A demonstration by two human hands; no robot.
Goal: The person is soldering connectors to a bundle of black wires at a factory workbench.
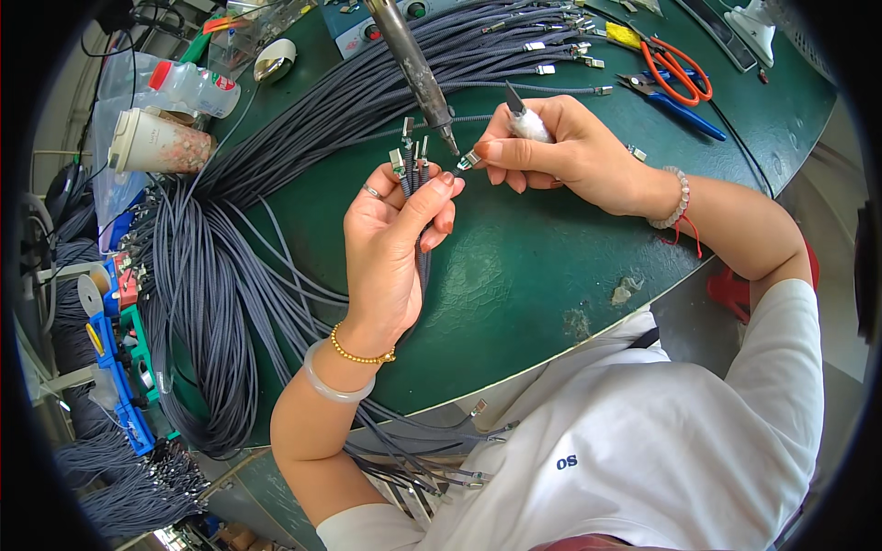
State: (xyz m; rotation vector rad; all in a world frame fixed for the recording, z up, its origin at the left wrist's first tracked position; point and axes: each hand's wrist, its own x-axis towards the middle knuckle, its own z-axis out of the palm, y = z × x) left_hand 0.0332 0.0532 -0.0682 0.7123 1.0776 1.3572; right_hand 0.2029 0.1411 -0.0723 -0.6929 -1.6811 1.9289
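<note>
My left hand (395, 239) is closed around several dark grey braided cables (424, 266), their metal connectors (398, 163) sticking up past the fingers. Its thumb and fingertips hold one cable end, whose small metal connector (469, 160) points toward my right hand (579, 151). My right hand is closed on a small knife (528, 124) with a dark blade and a white wrapped handle, blade pointing up. The fingertips of that hand are at the connector; whether they grip it is hard to tell. A soldering iron (413, 64) comes down from above, its tip just over the connector.
Bundles of grey cables (211, 303) cover the left and back of the green table (496, 275). Orange-handled pliers (675, 73) and blue-handled cutters (684, 112) lie at the back right. A cup (165, 142), a plastic bottle (207, 90) and blue bins (124, 395) stand left.
</note>
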